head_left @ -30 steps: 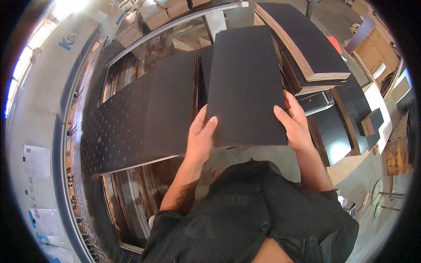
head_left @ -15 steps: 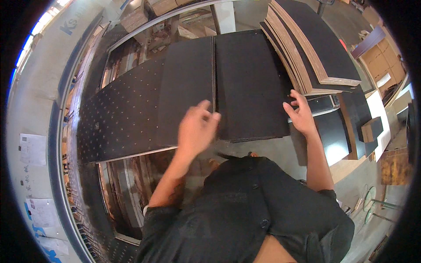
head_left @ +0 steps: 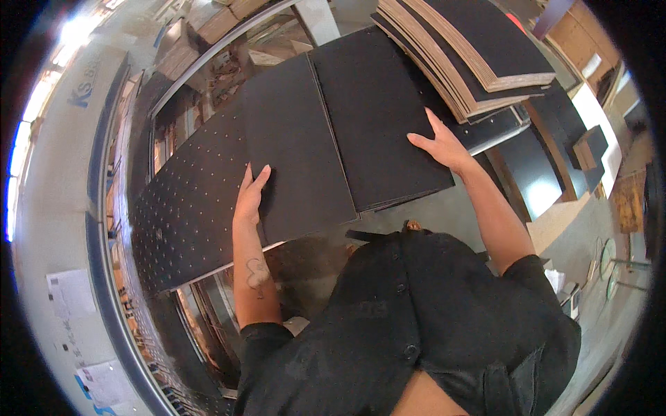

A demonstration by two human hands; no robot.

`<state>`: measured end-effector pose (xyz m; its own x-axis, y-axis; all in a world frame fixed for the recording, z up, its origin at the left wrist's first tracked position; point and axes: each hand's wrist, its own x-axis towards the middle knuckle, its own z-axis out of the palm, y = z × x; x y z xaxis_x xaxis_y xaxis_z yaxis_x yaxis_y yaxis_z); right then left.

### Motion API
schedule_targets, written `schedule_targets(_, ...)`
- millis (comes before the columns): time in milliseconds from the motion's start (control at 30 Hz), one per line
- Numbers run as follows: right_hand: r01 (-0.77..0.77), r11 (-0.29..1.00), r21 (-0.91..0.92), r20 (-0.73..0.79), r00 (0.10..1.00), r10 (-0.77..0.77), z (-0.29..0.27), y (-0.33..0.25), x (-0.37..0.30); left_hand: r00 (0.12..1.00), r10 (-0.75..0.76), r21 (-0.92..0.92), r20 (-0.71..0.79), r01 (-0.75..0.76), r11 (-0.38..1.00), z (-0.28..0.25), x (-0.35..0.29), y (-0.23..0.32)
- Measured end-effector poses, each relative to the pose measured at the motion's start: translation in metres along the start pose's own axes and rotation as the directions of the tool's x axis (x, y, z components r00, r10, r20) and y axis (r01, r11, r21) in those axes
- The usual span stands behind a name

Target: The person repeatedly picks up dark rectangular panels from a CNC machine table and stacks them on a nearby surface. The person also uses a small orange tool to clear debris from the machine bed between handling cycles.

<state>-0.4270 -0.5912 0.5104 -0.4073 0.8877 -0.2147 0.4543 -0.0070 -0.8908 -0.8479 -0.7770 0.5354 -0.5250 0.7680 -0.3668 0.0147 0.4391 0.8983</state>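
Note:
Two black flat panels lie side by side on a black perforated machine table (head_left: pixel 184 208). My left hand (head_left: pixel 251 195) rests flat, fingers together, on the left edge of the left panel (head_left: pixel 295 156). My right hand (head_left: pixel 440 144) lies flat with fingers spread on the right edge of the right panel (head_left: pixel 374 111). Neither hand grips anything; both press on the panel surfaces. The front edges of the panels overhang the table toward me.
A stack of several black-faced plywood boards (head_left: pixel 472 55) stands at the upper right, close to the right panel. More dark boards (head_left: pixel 555 159) lie lower on the right. A metal machine frame (head_left: pixel 118 229) runs along the left. Concrete floor shows below.
The right panel has come down flat beside the left one. My left hand moved from the right panel over to the left panel's left edge; my right hand stayed on the right edge.

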Motion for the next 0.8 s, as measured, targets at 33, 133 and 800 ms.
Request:
schedule_targets(33, -0.001, 1.000, -0.013, -0.010, 1.000, 0.001, 0.002, 0.000, 0.001, 1.000, 0.024, 0.009, 0.003, -0.024, 1.000, 0.005, -0.002, 0.001)
schedule_targets(133, 0.005, 1.000, -0.004, 0.022, 1.000, -0.005, 0.002, 0.002, 0.009, 0.991, 0.103, -0.058, 0.081, -0.098, 0.994, 0.014, -0.006, 0.006)
schedule_targets(800, 0.096, 0.800, -0.592, -0.570, 0.653, -0.499, -0.174, -0.119, -0.039, 0.981, 0.186, -0.095, -0.056, -0.191, 0.977, -0.004, 0.009, 0.021)
